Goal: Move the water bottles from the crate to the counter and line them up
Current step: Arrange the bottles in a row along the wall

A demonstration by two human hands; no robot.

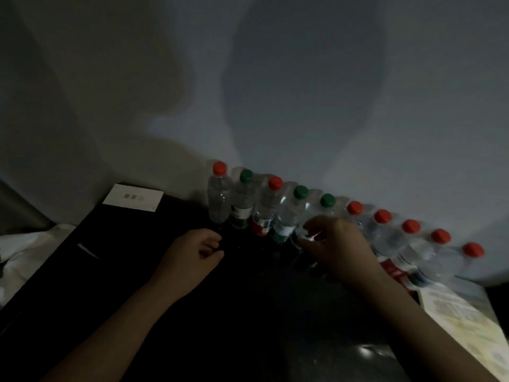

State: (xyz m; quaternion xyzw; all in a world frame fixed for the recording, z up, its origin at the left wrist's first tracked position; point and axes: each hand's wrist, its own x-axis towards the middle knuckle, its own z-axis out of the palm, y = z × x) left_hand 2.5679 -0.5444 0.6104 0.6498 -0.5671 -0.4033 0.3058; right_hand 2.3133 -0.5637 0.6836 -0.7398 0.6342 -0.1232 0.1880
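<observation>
Several clear water bottles with red or green caps stand in a row along the wall on the dark counter (248,304), from a red-capped one (219,188) at the left end to another red-capped one (473,250) at the far right. My right hand (338,246) curls its fingers round the lower body of a green-capped bottle (327,201) in the middle of the row. My left hand (192,250) rests on the counter in front of the left bottles, loosely curled and holding nothing. No crate is in view.
A white card (133,198) lies at the counter's back left corner. A printed paper sheet (457,315) lies at the right edge. White cloth (24,249) shows beyond the left side. The wall stands right behind the bottles. The light is dim.
</observation>
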